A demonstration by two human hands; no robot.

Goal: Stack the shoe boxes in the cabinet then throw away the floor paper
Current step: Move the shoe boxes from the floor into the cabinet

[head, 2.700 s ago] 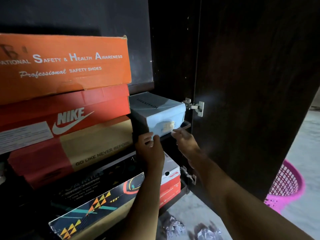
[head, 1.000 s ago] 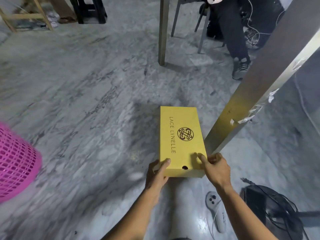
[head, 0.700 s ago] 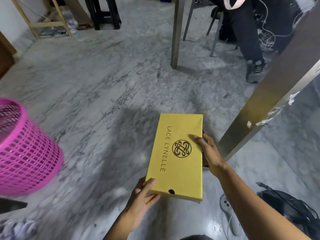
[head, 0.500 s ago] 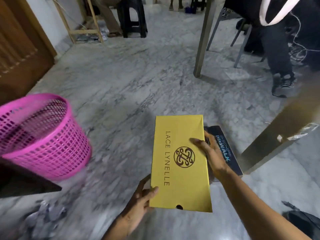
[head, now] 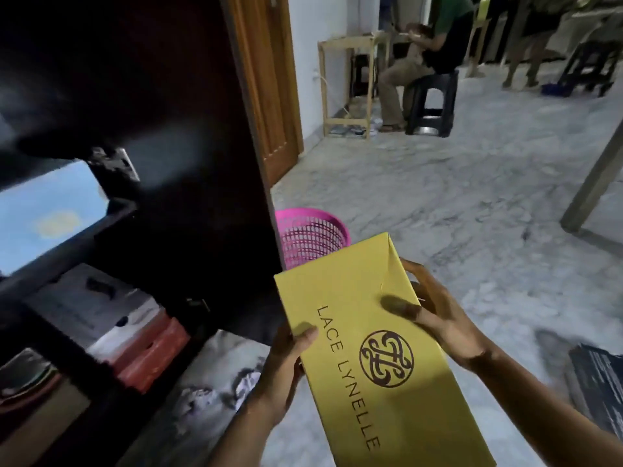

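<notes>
I carry a yellow shoe box (head: 357, 335) marked LACE LYNELLE in front of me, above the floor. My left hand (head: 286, 358) grips its left edge with the thumb on the lid. My right hand (head: 438, 315) grips its right side, thumb lying across the lid. The dark cabinet (head: 101, 96) stands at the left with its door (head: 209, 163) open. A pale blue box (head: 47, 214) sits on a shelf and white and red boxes (head: 135, 335) lie below it. Crumpled paper (head: 215, 396) lies on the floor by the cabinet's foot.
A pink mesh basket (head: 313, 237) stands just behind the cabinet door. A dark box (head: 596, 379) lies on the marble floor at the right. A table leg (head: 593, 187) slants at the right edge. A seated person (head: 418, 55) and wooden frames are far back.
I let go of the pale blue box on the shelf, lifted the yellow box off the floor with both hands, and turned left with it toward the cabinet.
</notes>
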